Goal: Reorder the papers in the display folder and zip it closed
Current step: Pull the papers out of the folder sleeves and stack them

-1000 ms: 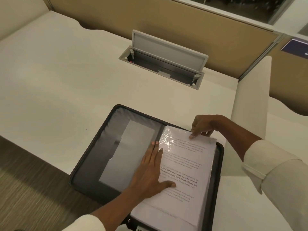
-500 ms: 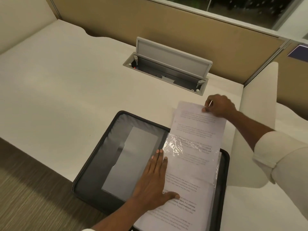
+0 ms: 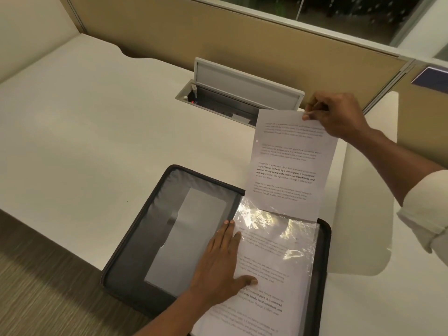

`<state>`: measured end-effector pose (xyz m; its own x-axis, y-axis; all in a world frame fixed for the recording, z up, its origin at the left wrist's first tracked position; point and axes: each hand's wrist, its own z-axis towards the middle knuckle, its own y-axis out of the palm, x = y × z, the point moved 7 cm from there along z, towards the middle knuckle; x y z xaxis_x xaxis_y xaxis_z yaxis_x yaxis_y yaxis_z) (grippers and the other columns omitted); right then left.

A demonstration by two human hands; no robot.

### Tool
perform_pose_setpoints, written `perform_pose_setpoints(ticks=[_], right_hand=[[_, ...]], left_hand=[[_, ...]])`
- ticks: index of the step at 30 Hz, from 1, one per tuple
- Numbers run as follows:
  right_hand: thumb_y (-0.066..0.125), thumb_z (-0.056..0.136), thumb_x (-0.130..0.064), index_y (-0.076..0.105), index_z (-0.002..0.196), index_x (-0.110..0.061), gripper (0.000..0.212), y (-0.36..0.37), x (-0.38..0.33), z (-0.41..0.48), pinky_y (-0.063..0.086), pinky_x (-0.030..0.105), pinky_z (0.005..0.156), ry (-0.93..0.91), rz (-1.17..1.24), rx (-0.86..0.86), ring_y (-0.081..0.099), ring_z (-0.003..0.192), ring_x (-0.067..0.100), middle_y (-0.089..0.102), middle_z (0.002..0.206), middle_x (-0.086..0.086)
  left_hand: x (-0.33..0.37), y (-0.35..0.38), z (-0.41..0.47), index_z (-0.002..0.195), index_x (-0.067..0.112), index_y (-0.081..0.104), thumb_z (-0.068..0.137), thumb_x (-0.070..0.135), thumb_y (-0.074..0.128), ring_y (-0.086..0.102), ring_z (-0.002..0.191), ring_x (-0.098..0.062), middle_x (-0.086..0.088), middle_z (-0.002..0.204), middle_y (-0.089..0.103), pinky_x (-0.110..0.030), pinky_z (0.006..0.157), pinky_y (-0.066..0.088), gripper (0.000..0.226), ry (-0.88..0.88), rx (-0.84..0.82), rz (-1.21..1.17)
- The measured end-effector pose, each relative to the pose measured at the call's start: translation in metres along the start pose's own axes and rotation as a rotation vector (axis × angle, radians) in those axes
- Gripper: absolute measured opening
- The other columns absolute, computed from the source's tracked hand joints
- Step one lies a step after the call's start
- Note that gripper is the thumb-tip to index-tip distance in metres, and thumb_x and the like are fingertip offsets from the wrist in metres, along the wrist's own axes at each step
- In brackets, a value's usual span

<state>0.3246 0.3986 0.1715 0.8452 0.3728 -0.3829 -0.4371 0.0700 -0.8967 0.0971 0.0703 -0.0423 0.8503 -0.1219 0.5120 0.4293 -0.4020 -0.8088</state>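
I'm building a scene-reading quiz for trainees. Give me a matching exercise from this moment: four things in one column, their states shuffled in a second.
Things
1. left hand
2. right hand
3. printed sheet
4. desk hatch lid

States
A. propped open at the back of the desk
B. rests flat on the open display folder
C. pinches a top corner of paper
D. held up, lower edge at the plastic sleeve mouth

Pairs: 1-B, 2-C, 3-D, 4-A
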Motion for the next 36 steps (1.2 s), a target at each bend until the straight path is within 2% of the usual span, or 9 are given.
perform_pose_setpoints(ticks=[3,6,11,14,17,23,28,33,36], right_hand=[[0.086,0.085,-0.018,0.074,0.089,-0.017,0.013,-0.017,-0.022,-0.002,0.058,0.044,0.07,-0.13,0.015,0.051,0.072,0.077,0.023,0.079,0.086,0.005],[0.085,0.087,-0.017,0.074,0.091,-0.011,0.013,-0.037,-0.045,-0.004,0.059,0.036,0.072,-0.229,0.042,0.091,0.072,0.078,0.02,0.079,0.09,0.006],[0.083,0.089,-0.021,0.072,0.09,-0.014,0.014,-0.073,-0.081,-0.006,0.051,0.015,0.068,-0.313,0.078,0.075,0.066,0.072,0.015,0.075,0.089,-0.001],[0.082,0.09,-0.026,0.068,0.086,-0.026,0.015,-0.086,-0.097,-0.003,0.054,0.023,0.064,-0.274,0.105,0.029,0.067,0.072,0.012,0.073,0.086,-0.006],[0.083,0.089,-0.025,0.07,0.084,-0.026,0.014,-0.081,-0.104,0.0,0.056,0.023,0.064,-0.215,0.194,-0.038,0.07,0.075,0.011,0.074,0.086,-0.005],[0.085,0.085,-0.012,0.077,0.098,-0.01,0.016,-0.029,-0.088,0.001,0.06,0.032,0.079,0.043,0.602,-0.127,0.072,0.079,0.013,0.079,0.094,0.008],[0.089,0.082,-0.017,0.075,0.095,-0.013,0.02,0.044,-0.076,-0.024,0.055,0.032,0.075,0.264,0.856,-0.13,0.068,0.081,0.013,0.076,0.091,0.002],[0.089,0.079,-0.01,0.062,0.125,-0.002,0.054,0.126,-0.09,-0.065,0.065,0.045,0.077,0.561,1.107,-0.152,0.078,0.098,0.029,0.08,0.109,0.012],[0.087,0.081,-0.004,0.063,0.12,-0.001,0.046,0.171,-0.117,-0.082,0.064,0.039,0.071,0.654,1.149,-0.184,0.078,0.094,0.032,0.079,0.105,0.016]], left_hand=[[-0.005,-0.023,0.01,0.155,0.029,0.039,0.093,0.074,0.059,0.021,0.156,-0.011,0.013,0.168,0.021,-0.031,0.126,0.028,0.079,-0.017,0.127,-0.095],[-0.01,-0.058,0.027,0.129,0.031,0.056,0.093,0.065,0.068,0.054,0.121,-0.009,0.015,0.131,0.053,-0.023,0.097,0.048,0.052,-0.105,0.263,-0.223],[-0.003,-0.139,0.056,0.148,0.026,0.047,0.081,0.067,0.08,0.052,0.125,-0.009,0.011,0.14,0.055,-0.029,0.099,0.046,0.086,-0.214,0.464,-0.551],[0.01,-0.189,0.072,0.152,0.022,0.043,0.076,0.065,0.085,0.054,0.133,-0.014,0.003,0.149,0.055,-0.036,0.108,0.049,0.096,-0.195,0.511,-0.679],[0.015,-0.223,0.077,0.141,0.019,0.053,0.077,0.054,0.09,0.067,0.12,-0.012,0.005,0.137,0.066,-0.032,0.101,0.057,0.082,-0.169,0.56,-0.776],[-0.011,-0.23,0.064,0.111,0.016,0.078,0.091,0.03,0.085,0.08,0.09,-0.02,0.004,0.102,0.082,-0.049,0.086,0.066,0.025,-0.186,0.524,-0.923],[-0.054,-0.218,0.045,0.113,0.02,0.078,0.096,0.028,0.08,0.08,0.087,-0.018,0.007,0.099,0.082,-0.044,0.084,0.066,0.019,-0.314,0.525,-0.981],[-0.114,-0.215,0.03,0.113,0.022,0.077,0.096,0.03,0.079,0.08,0.083,-0.019,0.007,0.098,0.082,-0.044,0.081,0.066,0.018,-0.412,0.5,-0.943],[-0.156,-0.217,0.02,0.115,0.02,0.077,0.099,0.029,0.076,0.08,0.084,-0.02,0.005,0.098,0.082,-0.045,0.082,0.066,0.018,-0.465,0.493,-0.929]])
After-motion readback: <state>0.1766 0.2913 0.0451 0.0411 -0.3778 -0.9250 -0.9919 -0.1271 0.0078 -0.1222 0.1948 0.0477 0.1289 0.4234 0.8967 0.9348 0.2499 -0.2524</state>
